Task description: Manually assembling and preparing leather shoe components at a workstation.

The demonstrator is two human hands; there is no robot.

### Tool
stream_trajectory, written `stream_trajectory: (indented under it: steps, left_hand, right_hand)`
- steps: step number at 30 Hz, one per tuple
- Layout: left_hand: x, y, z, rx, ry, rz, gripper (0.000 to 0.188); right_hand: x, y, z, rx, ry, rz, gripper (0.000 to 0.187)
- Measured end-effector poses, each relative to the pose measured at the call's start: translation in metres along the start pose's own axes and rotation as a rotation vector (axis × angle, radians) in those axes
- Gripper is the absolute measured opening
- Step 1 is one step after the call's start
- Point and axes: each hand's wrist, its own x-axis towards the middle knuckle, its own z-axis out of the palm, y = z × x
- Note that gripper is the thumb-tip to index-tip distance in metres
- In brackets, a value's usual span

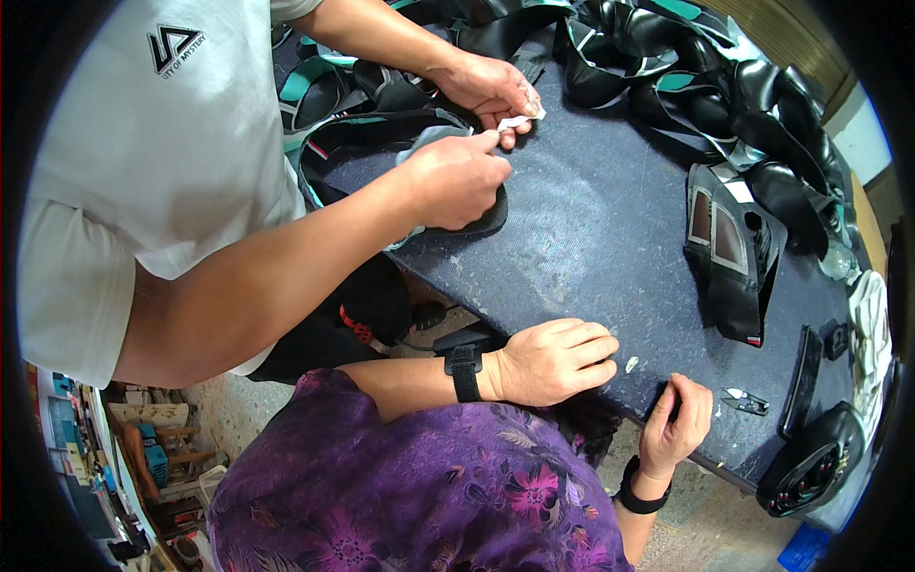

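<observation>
My left hand (562, 362) rests at the table's near edge, its fingers curled together and no object visible in it. Further right, my right hand (679, 419) lies against the same edge with fingers loosely bent and a gap beside the thumb; nothing shows in its grip. A small pair of thread snips (746, 400) lies just right of it. At the left stands a person in a white shirt, whose hands (457, 181) pinch a small white strip (519, 121) above a dark shoe upper (491, 214).
The dark table (572, 229) carries a heap of black shoe uppers (705, 95) along its far side. One upper with mesh panels (729, 248) lies apart at the right. White cloth (869, 334) and a black rounded object (815, 462) sit by the right edge. Shelves (157, 458) stand lower left.
</observation>
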Motion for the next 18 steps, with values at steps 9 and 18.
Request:
stream_trajectory:
  steps: [9, 18]
  left_hand:
    - [-0.0004, 0.0001, 0.0008, 0.003, -0.002, -0.001, 0.02]
    - [-0.0002, 0.0018, 0.0002, 0.0, 0.005, -0.006, 0.02]
  right_hand:
    - [-0.0014, 0.0016, 0.0005, 0.008, -0.007, 0.004, 0.013]
    - [-0.001, -0.0003, -0.0014, -0.009, -0.014, 0.005, 0.013]
